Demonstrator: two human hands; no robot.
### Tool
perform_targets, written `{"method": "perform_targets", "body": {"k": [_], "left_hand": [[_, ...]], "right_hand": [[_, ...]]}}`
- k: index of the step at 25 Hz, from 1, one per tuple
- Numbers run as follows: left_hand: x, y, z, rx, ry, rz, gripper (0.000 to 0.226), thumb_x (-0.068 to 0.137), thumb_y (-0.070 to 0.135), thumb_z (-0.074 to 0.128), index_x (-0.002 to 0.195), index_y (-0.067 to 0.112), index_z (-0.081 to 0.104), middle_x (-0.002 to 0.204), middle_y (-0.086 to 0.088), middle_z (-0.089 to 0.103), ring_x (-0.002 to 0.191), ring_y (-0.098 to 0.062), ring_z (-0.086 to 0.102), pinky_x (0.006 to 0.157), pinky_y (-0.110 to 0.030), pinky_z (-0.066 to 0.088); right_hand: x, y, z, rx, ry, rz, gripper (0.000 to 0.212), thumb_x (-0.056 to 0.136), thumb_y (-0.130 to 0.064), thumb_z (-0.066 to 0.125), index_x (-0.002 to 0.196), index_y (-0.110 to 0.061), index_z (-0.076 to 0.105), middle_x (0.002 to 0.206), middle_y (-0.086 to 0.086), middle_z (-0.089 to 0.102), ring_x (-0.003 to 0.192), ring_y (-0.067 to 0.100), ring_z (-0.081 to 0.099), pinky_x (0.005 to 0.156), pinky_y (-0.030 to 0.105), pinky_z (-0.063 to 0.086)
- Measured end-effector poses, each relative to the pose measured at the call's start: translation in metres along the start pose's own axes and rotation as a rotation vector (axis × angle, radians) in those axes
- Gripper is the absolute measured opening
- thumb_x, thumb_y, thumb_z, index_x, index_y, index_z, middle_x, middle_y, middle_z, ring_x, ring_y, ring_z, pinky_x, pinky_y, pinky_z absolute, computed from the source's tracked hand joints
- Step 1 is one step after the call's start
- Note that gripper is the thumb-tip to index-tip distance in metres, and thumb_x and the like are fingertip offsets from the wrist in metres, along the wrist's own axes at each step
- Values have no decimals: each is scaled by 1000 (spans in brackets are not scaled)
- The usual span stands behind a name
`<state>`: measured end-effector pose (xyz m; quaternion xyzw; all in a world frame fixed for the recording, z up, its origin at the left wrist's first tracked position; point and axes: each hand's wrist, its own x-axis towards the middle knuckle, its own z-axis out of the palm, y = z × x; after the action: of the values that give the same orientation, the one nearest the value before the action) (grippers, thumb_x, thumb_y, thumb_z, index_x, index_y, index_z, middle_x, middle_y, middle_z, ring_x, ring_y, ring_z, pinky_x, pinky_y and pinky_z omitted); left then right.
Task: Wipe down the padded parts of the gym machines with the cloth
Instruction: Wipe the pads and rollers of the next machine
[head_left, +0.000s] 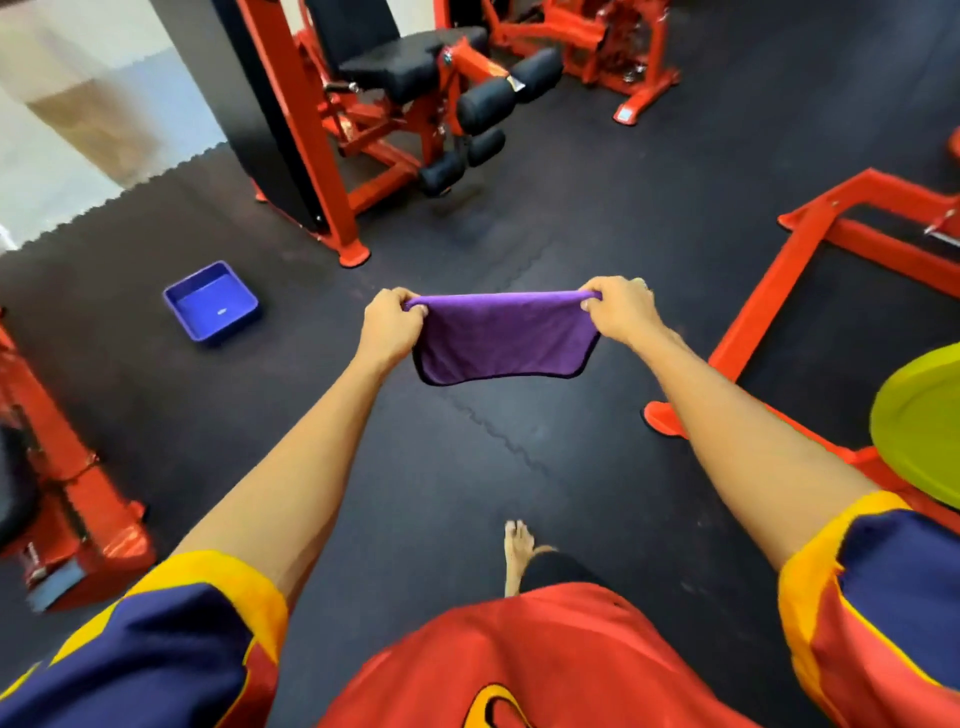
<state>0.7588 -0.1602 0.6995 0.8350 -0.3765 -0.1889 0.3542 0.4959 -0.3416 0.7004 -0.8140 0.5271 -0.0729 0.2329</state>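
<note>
- Preparation seems to be the step in hand: the purple microfibre cloth (504, 338) is stretched in the air between both hands, and no pad is being wiped.
- The left hand (389, 327) pinches the cloth's upper left corner, fingers curled over the bunched edge. The right hand (623, 312) pinches the upper right corner the same way. Both arms reach forward, well out from the body.
- The cloth hangs above the black rubber floor (467, 467) and touches no machine. It sits roughly between the blue plastic tray (212, 303) off to the left and a red steel floor frame (769, 291) on the right.
- Its top edge is pulled taut into a rolled line and the body droops below in a shallow curve. A thin dark binding runs along the lower hem and round the lower corners. It may be doubled over, but I cannot tell, nor whether it is damp or dry.
- The nearest clear target, as I judge it, is the red steel leg machine (460, 65) ahead. Its black padded seat (400, 67) and black roller pads (485, 104) stand well apart from the cloth.
- The next move likely calls for gathering the cloth into one palm, walking over, then pressing it flat on the seat and sweeping across. The rollers would need a wrap-around stroke.
</note>
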Motion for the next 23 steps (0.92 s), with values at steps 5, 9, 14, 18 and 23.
{"method": "perform_targets", "body": {"k": [5, 9, 14, 18, 23], "left_hand": [[143, 18, 28, -14, -143, -14, 8, 90, 16, 59, 90, 16, 67, 94, -9, 70, 93, -29, 64, 77, -30, 45], [244, 57, 52, -105, -126, -87, 13, 86, 22, 59, 74, 21, 63, 74, 1, 65, 76, -24, 62, 65, -29, 45], [339, 119, 88, -207, -234, -28, 9, 87, 22, 58, 78, 19, 59, 74, 0, 60, 71, -20, 53, 64, -30, 40], [417, 153, 120, -342, -474, 74, 16, 85, 30, 67, 88, 17, 57, 82, -3, 59, 75, -17, 50, 68, -33, 40], [532, 166, 127, -276, -593, 233, 49, 75, 24, 88, 109, 8, 55, 89, 5, 58, 73, -6, 50, 64, -22, 40]], "right_hand": [[118, -11, -15, 2, -48, 114, 28, 93, -18, 51, 106, -33, 70, 122, 10, 69, 110, 36, 62, 92, 39, 51], [201, -23, -34, 65, 56, 203, 27, 87, -14, 45, 102, -18, 67, 112, 16, 66, 103, 41, 61, 86, 39, 49], [290, -79, -40, 439, -92, 189, 8, 86, -6, 52, 82, -8, 58, 79, 11, 61, 71, 29, 69, 73, 42, 64], [363, -107, -42, 873, -222, 190, 23, 93, 0, 55, 74, -12, 60, 89, 8, 64, 90, 20, 66, 73, 40, 64], [466, -108, -54, 995, -253, 164, 23, 92, -8, 50, 95, -12, 72, 93, 8, 72, 87, 17, 68, 88, 37, 62]]}}
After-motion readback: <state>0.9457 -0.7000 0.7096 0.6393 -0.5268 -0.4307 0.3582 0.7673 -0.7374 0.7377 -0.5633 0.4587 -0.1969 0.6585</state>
